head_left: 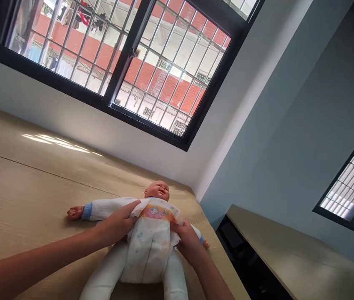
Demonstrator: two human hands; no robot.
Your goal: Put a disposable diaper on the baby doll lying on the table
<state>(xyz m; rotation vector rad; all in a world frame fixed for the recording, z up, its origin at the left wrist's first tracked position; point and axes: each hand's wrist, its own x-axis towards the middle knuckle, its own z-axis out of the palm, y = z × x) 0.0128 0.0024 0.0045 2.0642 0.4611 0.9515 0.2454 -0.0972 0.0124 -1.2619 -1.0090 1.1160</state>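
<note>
A baby doll [157,190] lies on its back on the wooden table, arms spread, legs toward me. It wears a white top with blue cuffs [109,208]. A white diaper [147,254] with a printed orange band covers its front from crotch to chest. My left hand [120,221] pinches the diaper's upper edge on the left side. On the other side, my right hand [187,239] is closed on the diaper's edge by the doll's waist. Parts of my fingers are hidden behind the diaper.
The light wooden tabletop [39,200] extends left, with a seam across it. A barred window [111,102] is in the wall behind. To the right, beyond a gap, stands another wooden-topped table [289,246] with a dark side.
</note>
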